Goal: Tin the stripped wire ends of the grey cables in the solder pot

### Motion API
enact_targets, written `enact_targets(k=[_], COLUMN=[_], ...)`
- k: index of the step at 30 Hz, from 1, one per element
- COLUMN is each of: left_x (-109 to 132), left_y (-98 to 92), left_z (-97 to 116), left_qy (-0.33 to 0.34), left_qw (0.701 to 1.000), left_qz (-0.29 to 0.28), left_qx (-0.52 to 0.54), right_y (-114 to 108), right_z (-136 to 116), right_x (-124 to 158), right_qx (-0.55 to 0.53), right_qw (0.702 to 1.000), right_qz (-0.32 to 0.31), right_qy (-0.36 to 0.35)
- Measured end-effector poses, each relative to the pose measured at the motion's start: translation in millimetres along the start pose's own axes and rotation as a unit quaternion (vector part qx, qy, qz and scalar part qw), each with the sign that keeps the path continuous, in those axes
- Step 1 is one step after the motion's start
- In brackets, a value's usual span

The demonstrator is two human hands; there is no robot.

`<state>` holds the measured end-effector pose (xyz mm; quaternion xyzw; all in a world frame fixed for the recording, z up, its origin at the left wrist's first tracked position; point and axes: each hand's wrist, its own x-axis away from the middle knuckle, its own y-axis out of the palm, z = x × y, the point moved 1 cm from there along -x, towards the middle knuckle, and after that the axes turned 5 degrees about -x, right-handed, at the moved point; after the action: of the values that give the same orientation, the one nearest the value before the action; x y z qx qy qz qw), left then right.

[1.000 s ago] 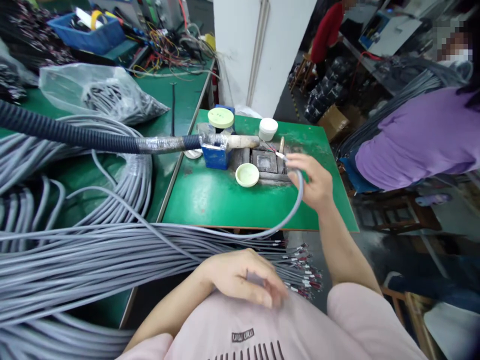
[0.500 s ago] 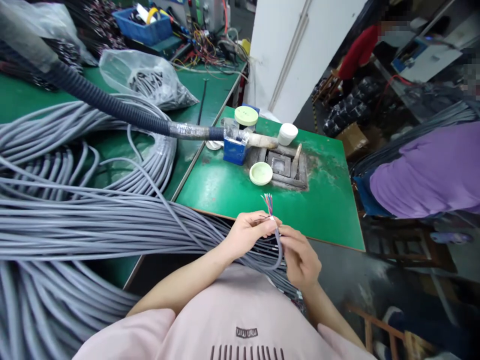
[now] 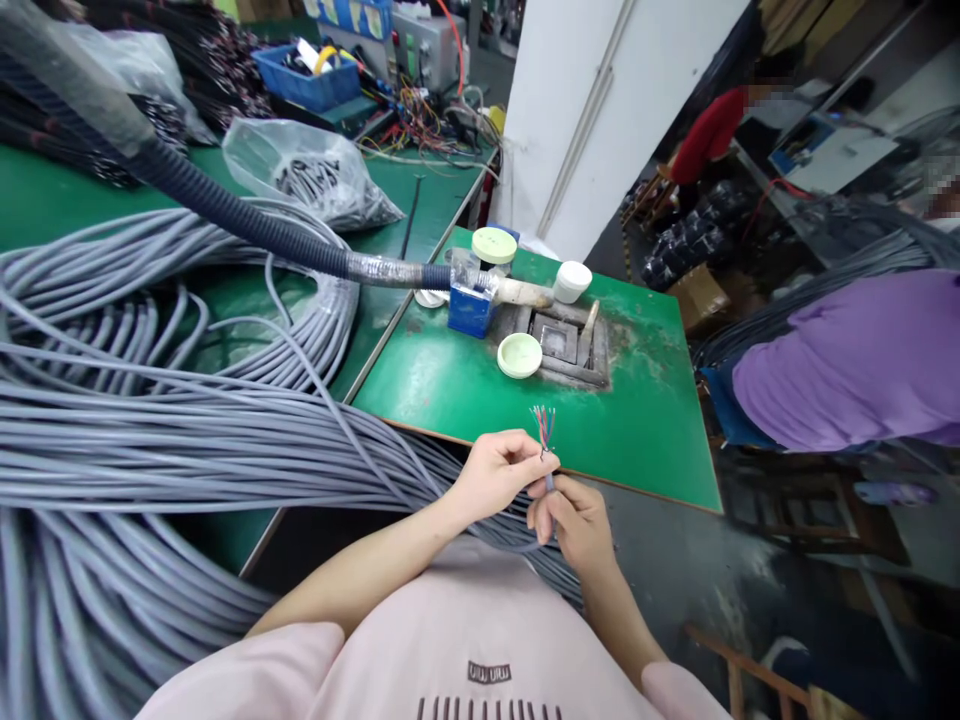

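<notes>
Between my two hands is one grey cable (image 3: 550, 483), its end pointing up and away from me. Thin coloured wires (image 3: 543, 428), red and blue among them, fan out of its stripped end. My left hand (image 3: 504, 468) pinches the cable just below these wires. Slightly lower, my right hand (image 3: 573, 518) has its fingers closed round the grey jacket. A large bundle of grey cables (image 3: 225, 450) runs from the left to beneath my hands.
Ahead on the green table (image 3: 637, 450) sit a solder pot (image 3: 559, 340), a pale green dish (image 3: 519, 355), a white cup (image 3: 572, 282) and a blue box (image 3: 471, 312). A dark ribbed hose (image 3: 247, 232) crosses from upper left. A person in purple (image 3: 855, 360) is at right.
My right hand has come in toward the left and closed round the cable below my left hand. The wires have spread wider. The view has shifted slightly.
</notes>
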<state>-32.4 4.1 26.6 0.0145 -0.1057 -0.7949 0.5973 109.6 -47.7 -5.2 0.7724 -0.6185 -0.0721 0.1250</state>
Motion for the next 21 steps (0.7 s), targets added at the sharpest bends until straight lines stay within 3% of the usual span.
enact_targets(k=[6,12,21], left_x=[-0.5,1.4,1.0], left_y=[0.9,1.5,-3.0], left_z=[-1.9,-0.2,-1.2], left_qy=[0.001,0.005,0.003], left_qw=[1.0,1.0,1.0], left_qz=[0.006,-0.013,0.01], left_qx=[0.006,0.019,0.009], right_y=[-3.9,-7.2,-6.0], right_z=[8.9,13.8,10.9], right_x=[-0.1,-0.8,-3.7], right_qx=[-0.044,-0.027,-0.015], right_qw=[0.999,0.999,0.999], right_qz=[-0.013,-0.02,-0.042], right_qy=[0.019,0.023,0.016])
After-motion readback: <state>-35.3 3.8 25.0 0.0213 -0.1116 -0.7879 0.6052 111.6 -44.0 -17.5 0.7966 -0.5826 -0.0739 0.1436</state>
